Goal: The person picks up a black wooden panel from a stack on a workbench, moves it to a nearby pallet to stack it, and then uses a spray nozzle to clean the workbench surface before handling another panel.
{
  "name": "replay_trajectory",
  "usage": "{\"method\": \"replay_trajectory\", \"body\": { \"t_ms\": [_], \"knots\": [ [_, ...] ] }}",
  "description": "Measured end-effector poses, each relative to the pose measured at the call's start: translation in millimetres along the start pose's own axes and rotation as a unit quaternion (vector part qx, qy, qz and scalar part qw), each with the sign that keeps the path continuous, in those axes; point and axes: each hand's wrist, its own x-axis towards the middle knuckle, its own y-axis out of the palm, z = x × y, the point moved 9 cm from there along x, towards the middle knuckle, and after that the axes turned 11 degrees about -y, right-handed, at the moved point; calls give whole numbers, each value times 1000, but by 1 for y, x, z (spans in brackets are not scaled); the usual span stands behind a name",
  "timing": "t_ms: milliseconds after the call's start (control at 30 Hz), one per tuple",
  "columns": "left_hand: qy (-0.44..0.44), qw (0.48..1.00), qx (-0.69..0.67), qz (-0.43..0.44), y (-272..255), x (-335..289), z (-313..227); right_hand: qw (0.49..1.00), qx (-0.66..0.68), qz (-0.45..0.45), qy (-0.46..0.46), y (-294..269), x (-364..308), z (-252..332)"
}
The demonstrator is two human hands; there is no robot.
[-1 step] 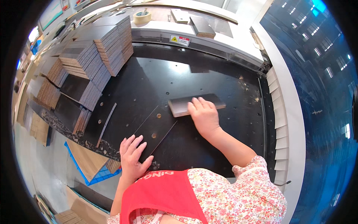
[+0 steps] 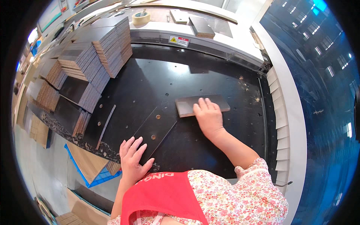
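My right hand holds a small rectangular board with a dark face and a pale near edge. Its fingers lie over the top face and near edge; whether the board touches the tabletop is hard to tell. My left hand rests open, fingers spread, near the front edge of the black tabletop. Just beyond those fingers, two thin straight lines mark the sides of what looks like a dark flat strip, hard to make out against the black surface. A narrow grey strip lies farther left.
Stacks of cut boards stand along the left side. On the white ledge behind are a tape roll and more dark boards. Pale pleated flaps line the right edge. A blue crate sits below, at left.
My right hand and the board have moved slightly to the right, and the board shows sharper. My left hand stays in place.
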Motion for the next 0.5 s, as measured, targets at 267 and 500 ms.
{"method": "replay_trajectory", "body": {
  "t_ms": [267, 500],
  "knots": [
    [-28, 999, 29, -15, 9, 5, 2, 998, -17, 6, 52, 61, -41, -144],
    [-60, 997, 41, 6, 13, 10, 7, 993, 48, 56, 91, 95, -50, -222]
  ]
}}
